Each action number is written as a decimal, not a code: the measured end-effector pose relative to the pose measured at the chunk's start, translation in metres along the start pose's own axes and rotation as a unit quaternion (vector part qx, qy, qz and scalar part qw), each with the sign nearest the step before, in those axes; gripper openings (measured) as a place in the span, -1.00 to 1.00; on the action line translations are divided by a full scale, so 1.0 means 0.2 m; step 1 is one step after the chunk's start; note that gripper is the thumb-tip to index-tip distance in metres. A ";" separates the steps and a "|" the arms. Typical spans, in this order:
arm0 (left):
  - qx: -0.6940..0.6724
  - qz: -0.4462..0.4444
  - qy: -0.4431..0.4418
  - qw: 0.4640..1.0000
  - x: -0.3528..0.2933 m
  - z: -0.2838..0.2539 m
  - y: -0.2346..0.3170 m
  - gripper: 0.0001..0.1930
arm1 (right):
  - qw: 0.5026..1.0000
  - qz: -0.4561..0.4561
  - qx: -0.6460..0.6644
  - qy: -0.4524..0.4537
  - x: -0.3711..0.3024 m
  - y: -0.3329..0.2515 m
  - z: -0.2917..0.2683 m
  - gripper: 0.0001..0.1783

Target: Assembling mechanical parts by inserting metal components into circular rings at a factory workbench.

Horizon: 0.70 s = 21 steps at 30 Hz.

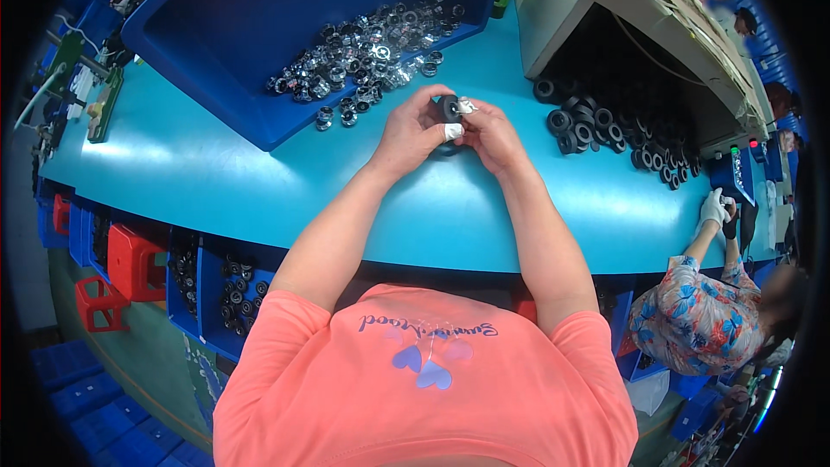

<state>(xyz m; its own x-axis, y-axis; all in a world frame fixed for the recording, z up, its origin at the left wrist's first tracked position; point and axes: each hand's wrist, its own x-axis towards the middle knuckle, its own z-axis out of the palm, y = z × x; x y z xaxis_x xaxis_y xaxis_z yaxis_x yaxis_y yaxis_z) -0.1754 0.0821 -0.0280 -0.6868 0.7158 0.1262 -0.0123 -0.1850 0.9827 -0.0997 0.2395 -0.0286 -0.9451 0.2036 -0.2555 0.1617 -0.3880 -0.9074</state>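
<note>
A small black rubber tire [449, 109] is pinched between my two hands above the table, at the middle of the view. My left hand [405, 131] grips it from the left, white tape wrapped round the thumb. On the other side my right hand [494, 137] closes on it, with white tape on a fingertip too. Whether a rim sits inside the tire is hidden by my fingers. Just below the hands another dark round piece [446, 150] partly shows on the table. Shiny chrome wheel rims [380, 50] lie heaped ahead and left, some spilled onto the tabletop.
The tilted blue bin [216, 52] opens toward me. Loose black tires [584, 121] spill from a cream-coloured box [566, 0] at right. A co-worker [700, 311] in a floral top works at the table's right end. Red stools [134, 264] and blue crates with wheels stand lower left.
</note>
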 end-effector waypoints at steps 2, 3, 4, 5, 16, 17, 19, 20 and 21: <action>-0.025 0.042 -0.002 0.999 0.00 0.02 -0.02 -0.51 | 1.000 0.018 -0.002 -0.014 0.00 -0.01 0.00 -0.71; -0.037 0.063 -0.002 0.997 0.00 0.02 -0.02 -0.50 | 0.999 0.028 -0.020 -0.015 -0.01 -0.02 0.01 -0.69; 0.075 0.066 0.021 0.995 -0.01 0.01 -0.02 -0.51 | 0.998 0.037 -0.037 -0.016 -0.02 -0.03 0.02 -0.68; 0.186 0.067 0.042 0.979 -0.01 0.01 0.02 -0.51 | 0.997 0.006 -0.071 0.015 -0.02 -0.03 0.03 -0.66; 0.329 0.156 0.152 0.919 -0.01 -0.01 0.03 -0.58 | 0.994 -0.064 -0.091 -0.014 -0.02 -0.01 0.04 -0.63; 0.328 0.159 0.154 0.918 -0.01 -0.01 0.02 -0.59 | 0.994 -0.061 -0.094 -0.014 -0.02 -0.01 0.04 -0.63; 0.328 0.159 0.159 0.918 -0.01 -0.01 0.01 -0.60 | 0.993 -0.055 -0.099 -0.013 -0.01 0.00 0.04 -0.63; 0.328 0.157 0.160 0.918 0.00 -0.02 0.01 -0.60 | 0.993 -0.059 -0.104 -0.008 -0.01 0.00 0.04 -0.63; 0.329 0.154 0.161 0.918 0.00 -0.02 0.00 -0.60 | 0.992 -0.064 -0.109 -0.003 -0.01 0.00 0.04 -0.64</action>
<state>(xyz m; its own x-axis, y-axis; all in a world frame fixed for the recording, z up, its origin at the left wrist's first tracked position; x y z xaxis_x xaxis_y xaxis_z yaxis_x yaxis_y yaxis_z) -0.1774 0.0794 -0.0277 -0.7641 0.4420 0.4699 0.5879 0.1770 0.7893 -0.0996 0.2315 -0.0255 -0.9634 0.2332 -0.1324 0.0976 -0.1550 -0.9831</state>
